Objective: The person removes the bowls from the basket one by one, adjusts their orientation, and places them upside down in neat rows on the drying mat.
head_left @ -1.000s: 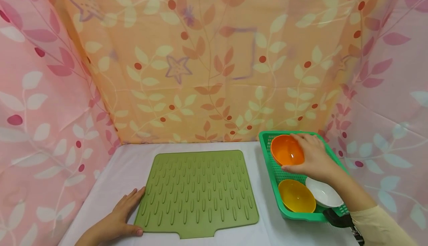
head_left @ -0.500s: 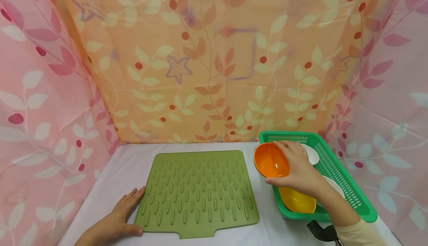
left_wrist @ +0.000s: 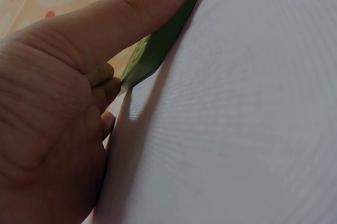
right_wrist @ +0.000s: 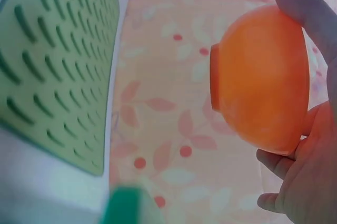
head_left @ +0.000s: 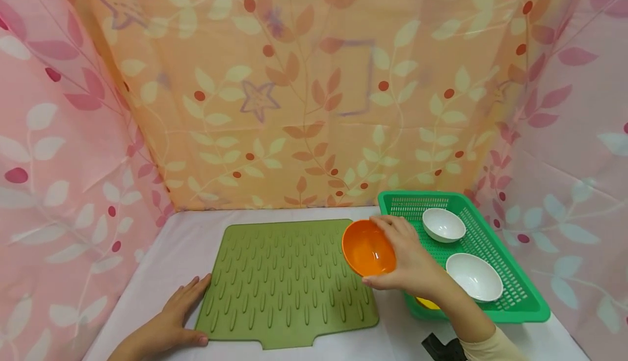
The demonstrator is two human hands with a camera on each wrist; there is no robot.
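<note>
An orange bowl (head_left: 368, 249) is gripped at its rim by my right hand (head_left: 407, 254), thumb on one side and fingers on the other. It hangs above the right edge of a green ridged mat (head_left: 289, 284). In the right wrist view the orange bowl (right_wrist: 263, 82) shows its outside and foot, apart from the mat (right_wrist: 58, 61). My left hand (head_left: 169, 317) rests at the mat's left edge, fingers extended. The left wrist view has that hand's thumb (left_wrist: 116, 24) lying against the mat's edge (left_wrist: 174, 34).
On the right stands a green basket (head_left: 520, 274) with two white bowls, one farther back (head_left: 444, 226) and one nearer (head_left: 474, 277). A yellow bowl (head_left: 428, 303) in it is mostly hidden by the right arm. Patterned cloth walls (head_left: 304, 88) enclose the white table.
My right hand has carried the orange bowl leftward, out of the basket to over the mat's right edge. The white bowls in the basket have come into view. My left hand stays put.
</note>
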